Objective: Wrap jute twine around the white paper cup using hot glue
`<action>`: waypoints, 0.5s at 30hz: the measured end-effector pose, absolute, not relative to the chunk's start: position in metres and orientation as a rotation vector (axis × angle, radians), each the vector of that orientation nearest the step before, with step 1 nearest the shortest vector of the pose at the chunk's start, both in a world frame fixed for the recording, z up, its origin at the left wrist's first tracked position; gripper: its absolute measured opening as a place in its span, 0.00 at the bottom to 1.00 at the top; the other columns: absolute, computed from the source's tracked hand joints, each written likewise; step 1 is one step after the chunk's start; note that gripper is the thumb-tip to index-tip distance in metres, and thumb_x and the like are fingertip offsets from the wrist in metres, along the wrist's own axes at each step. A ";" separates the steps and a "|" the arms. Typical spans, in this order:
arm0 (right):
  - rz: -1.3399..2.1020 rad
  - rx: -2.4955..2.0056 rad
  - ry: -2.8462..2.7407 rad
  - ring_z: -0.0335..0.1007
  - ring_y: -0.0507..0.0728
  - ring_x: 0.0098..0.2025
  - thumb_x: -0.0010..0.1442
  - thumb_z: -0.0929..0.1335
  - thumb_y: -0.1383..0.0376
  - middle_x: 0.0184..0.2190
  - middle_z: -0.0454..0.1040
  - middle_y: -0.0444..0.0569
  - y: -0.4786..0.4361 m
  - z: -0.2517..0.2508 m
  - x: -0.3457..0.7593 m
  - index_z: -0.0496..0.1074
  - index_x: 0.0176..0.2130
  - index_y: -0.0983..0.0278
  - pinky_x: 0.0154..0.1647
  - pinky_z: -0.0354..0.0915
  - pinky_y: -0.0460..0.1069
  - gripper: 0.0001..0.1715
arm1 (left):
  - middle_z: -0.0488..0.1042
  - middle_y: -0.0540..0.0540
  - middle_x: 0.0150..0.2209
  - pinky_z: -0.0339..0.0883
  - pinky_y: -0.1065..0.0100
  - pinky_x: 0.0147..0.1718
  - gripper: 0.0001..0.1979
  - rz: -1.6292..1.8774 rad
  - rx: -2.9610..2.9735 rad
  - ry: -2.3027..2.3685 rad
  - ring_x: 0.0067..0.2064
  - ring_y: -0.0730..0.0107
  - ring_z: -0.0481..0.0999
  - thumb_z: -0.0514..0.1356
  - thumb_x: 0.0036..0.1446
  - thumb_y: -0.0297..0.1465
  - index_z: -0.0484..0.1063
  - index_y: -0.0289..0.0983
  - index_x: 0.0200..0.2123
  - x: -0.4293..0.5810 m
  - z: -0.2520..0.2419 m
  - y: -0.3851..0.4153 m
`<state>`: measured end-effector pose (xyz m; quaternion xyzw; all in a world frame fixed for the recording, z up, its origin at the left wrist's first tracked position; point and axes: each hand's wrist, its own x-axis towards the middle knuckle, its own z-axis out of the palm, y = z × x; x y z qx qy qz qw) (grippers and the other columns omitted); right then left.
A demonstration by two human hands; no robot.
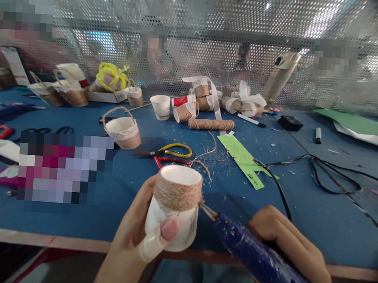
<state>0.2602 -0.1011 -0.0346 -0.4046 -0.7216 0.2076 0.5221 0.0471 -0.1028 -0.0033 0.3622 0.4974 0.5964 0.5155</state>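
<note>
- blue surface (105, 226), perforated metal screen (196, 43) behind
- your left fingers (169, 229) close around a paper cup (187, 230) banded with twine (177, 196), above the surface's near edge
- your right fingers (265, 221) curl round a glue gun (245, 241), nozzle (208, 212) at the twine's right edge

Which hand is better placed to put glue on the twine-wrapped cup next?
Right, most likely: the right hand holds the blue glue gun, its nozzle by the lower edge of the twine. The left hand is busy holding the cup.
</note>
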 end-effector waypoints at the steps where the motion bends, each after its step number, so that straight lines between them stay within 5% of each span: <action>1: 0.524 -0.955 -1.760 0.65 0.51 0.29 0.70 0.68 0.73 0.31 0.66 0.43 -0.101 -0.034 0.260 0.65 0.33 0.60 0.28 0.60 0.47 0.15 | 0.83 0.45 0.47 0.77 0.60 0.52 0.31 1.436 0.872 1.199 0.49 0.50 0.82 0.74 0.51 0.48 0.77 0.47 0.56 0.047 -0.004 -0.103; 8: 0.521 -0.926 -1.732 0.62 0.51 0.27 0.72 0.66 0.72 0.29 0.64 0.43 -0.101 -0.033 0.259 0.65 0.33 0.59 0.26 0.58 0.47 0.15 | 0.84 0.44 0.39 0.80 0.61 0.43 0.27 1.417 0.903 1.167 0.39 0.55 0.83 0.71 0.56 0.47 0.76 0.46 0.57 0.047 -0.006 -0.104; 15: 0.442 -0.929 -1.806 0.59 0.50 0.25 0.68 0.67 0.77 0.28 0.60 0.40 -0.098 -0.040 0.267 0.60 0.32 0.59 0.24 0.56 0.46 0.18 | 0.84 0.46 0.43 0.77 0.64 0.43 0.28 1.388 0.867 1.048 0.42 0.56 0.82 0.73 0.54 0.48 0.80 0.45 0.55 0.036 -0.018 -0.099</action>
